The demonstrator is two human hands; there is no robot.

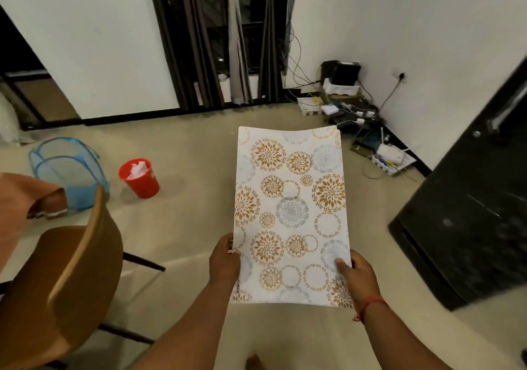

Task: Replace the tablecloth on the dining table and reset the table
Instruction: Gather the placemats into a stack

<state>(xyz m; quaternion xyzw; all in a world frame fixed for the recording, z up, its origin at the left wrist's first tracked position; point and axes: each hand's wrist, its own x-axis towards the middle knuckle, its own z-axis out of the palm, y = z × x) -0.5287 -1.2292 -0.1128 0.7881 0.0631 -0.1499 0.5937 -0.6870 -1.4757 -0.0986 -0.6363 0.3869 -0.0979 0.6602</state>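
Tablecloth (291, 215), folded flat, white with gold and grey floral rings, held out in front over floor (185, 213). Left hand (225, 258) grips near left edge, fingers curled round it. Right hand (358, 275) grips near right edge, thumb on top. Two-sided hold likely keeps stiff fold level for carrying. Dining bench not in view; unfolding not started. Brown chair (71, 278) at left, red bin (139, 177) beyond.

Beige floor (194, 227), red bin (139, 178), blue mesh hamper (68, 170), chair (65, 278)
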